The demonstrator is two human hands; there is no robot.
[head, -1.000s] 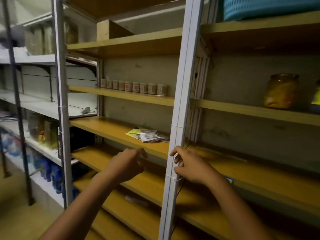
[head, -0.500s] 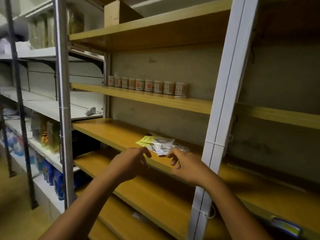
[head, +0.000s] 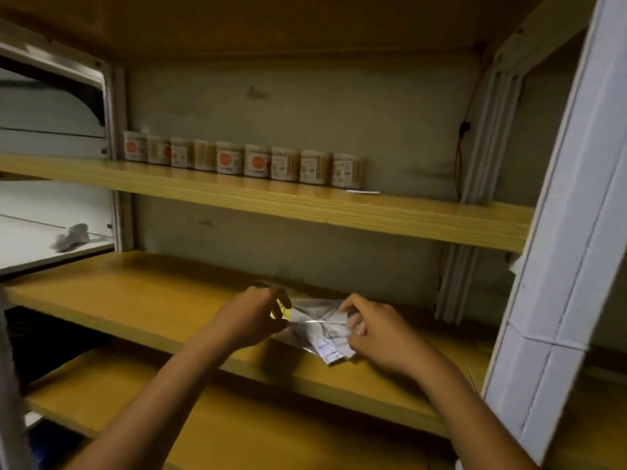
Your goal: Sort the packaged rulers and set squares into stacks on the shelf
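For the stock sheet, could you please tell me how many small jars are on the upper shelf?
9 small jars, side by side in one row along the back of the upper shelf, from its left end to about the middle. None looks hidden.

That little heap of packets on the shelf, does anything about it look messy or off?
Yes. The packets lie fanned and overlapping at odd angles on the wooden shelf, not stacked. Both hands, left and right, are on them.

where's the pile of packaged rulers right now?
In the head view, the pile of packets lies low and centre on the middle wooden shelf, near its front edge, between the left hand and right hand, one shelf below the row of small jars.
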